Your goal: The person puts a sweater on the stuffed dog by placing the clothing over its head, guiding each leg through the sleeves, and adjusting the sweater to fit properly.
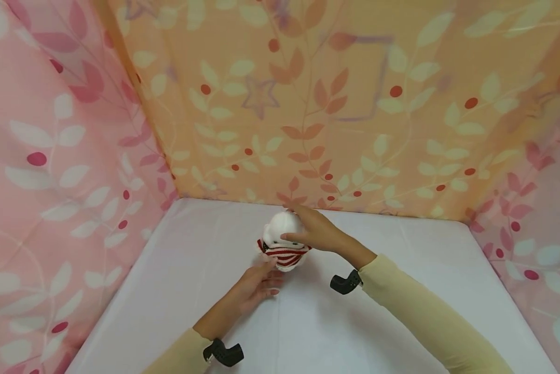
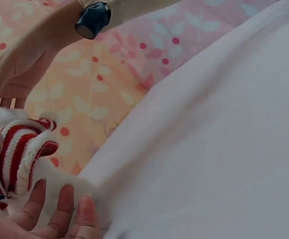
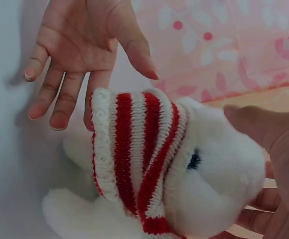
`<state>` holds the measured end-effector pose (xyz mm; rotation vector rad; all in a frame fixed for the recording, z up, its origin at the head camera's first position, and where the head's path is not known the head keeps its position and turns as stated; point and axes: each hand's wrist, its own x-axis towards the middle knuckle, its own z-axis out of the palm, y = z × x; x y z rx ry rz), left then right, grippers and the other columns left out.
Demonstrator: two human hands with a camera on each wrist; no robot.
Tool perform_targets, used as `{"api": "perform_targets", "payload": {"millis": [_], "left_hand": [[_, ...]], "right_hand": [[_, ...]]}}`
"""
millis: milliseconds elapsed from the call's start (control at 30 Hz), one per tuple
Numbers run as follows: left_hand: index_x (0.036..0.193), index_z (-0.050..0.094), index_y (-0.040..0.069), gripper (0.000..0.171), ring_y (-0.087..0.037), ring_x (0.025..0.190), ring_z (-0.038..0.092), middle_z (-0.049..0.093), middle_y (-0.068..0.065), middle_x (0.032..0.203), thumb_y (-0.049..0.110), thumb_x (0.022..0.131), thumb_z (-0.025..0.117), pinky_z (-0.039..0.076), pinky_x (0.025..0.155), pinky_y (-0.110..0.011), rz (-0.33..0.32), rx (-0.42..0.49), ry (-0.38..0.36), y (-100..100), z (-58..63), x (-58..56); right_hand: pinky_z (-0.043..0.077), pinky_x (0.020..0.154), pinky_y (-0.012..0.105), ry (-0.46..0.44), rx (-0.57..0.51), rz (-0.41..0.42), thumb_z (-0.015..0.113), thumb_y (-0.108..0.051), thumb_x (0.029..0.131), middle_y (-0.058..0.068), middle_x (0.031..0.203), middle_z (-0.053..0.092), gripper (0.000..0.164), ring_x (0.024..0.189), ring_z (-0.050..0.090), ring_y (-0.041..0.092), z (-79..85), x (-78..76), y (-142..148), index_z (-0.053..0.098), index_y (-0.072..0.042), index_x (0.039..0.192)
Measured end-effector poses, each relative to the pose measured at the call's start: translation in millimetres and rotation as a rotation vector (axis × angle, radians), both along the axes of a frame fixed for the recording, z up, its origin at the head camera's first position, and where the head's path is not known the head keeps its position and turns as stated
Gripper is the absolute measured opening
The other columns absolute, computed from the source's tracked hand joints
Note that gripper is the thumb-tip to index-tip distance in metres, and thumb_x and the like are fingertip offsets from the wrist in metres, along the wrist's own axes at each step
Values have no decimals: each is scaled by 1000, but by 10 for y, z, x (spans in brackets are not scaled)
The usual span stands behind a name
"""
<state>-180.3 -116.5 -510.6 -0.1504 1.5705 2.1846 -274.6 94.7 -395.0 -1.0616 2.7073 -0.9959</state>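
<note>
A white plush toy (image 1: 283, 227) in a red-and-white striped knitted sweater (image 3: 137, 144) is above the white table's far half. My right hand (image 1: 319, 231) grips the toy's head, with the thumb across one side and the fingers round the other in the right wrist view. Close by the sweater, my left hand (image 1: 256, 288) has its fingers spread and relaxed, its palm toward the toy. The right wrist view shows the left fingers (image 3: 57, 102) uncurled beside the sweater's hem. White plush legs (image 3: 79, 209) stick out below the sweater.
A white cloth covers the table (image 1: 191, 249). An orange leaf-patterned curtain (image 1: 261, 130) hangs along the back edge, and pink curtains (image 1: 65, 182) stand on the left and right sides. Black devices (image 1: 345, 283) are strapped to both wrists.
</note>
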Motion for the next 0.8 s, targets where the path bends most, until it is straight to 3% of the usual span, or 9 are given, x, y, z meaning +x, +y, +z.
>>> {"api": "perform_targets", "payload": {"millis": [200, 333, 433, 567, 667, 800], "left_hand": [[131, 57, -1, 49, -23, 100, 67, 71, -7, 109, 35, 100, 67, 55, 79, -34, 55, -23, 29, 134, -25, -11], [121, 65, -2, 38, -20, 91, 69, 73, -5, 103, 25, 95, 73, 56, 76, -33, 90, -83, 55, 160, -90, -29], [105, 71, -2, 26, -15, 74, 64, 73, -3, 87, 18, 91, 78, 53, 63, -28, 68, -212, 131, 147, -144, -41], [85, 73, -3, 18, -9, 58, 49, 62, 2, 64, 13, 85, 82, 40, 52, -23, 22, -455, 327, 91, -160, -47], [81, 74, -2, 17, -8, 59, 47, 56, 6, 63, 12, 82, 83, 39, 52, -23, -4, -571, 452, 48, -139, -45], [77, 75, 4, 15, -8, 63, 49, 59, 7, 66, 14, 82, 84, 42, 54, -24, -77, -694, 504, 6, -182, -42]], "right_hand": [[52, 97, 48, 40, 36, 24, 83, -33, 86, 8, 140, 59, 71, 120, 59, 28, -50, -40, -47, 52, -9, 145], [53, 94, 46, 28, -25, 39, 86, -25, 83, 9, 135, 63, 66, 116, 61, 28, -63, -96, -75, 57, -7, 139], [55, 92, 46, -2, -84, 34, 88, -19, 80, 9, 131, 65, 62, 113, 63, 26, -85, -134, -72, 61, -9, 135], [56, 88, 46, -62, -123, -4, 89, -19, 79, 7, 128, 66, 60, 111, 64, 24, -115, -174, -41, 63, -16, 133], [56, 87, 46, -120, -139, -33, 89, -19, 78, 7, 126, 67, 61, 110, 65, 25, -107, -199, -24, 63, -18, 133], [56, 89, 47, -216, -171, -74, 89, -18, 79, 9, 126, 68, 65, 112, 65, 26, -90, -238, -3, 59, -19, 137]]}}
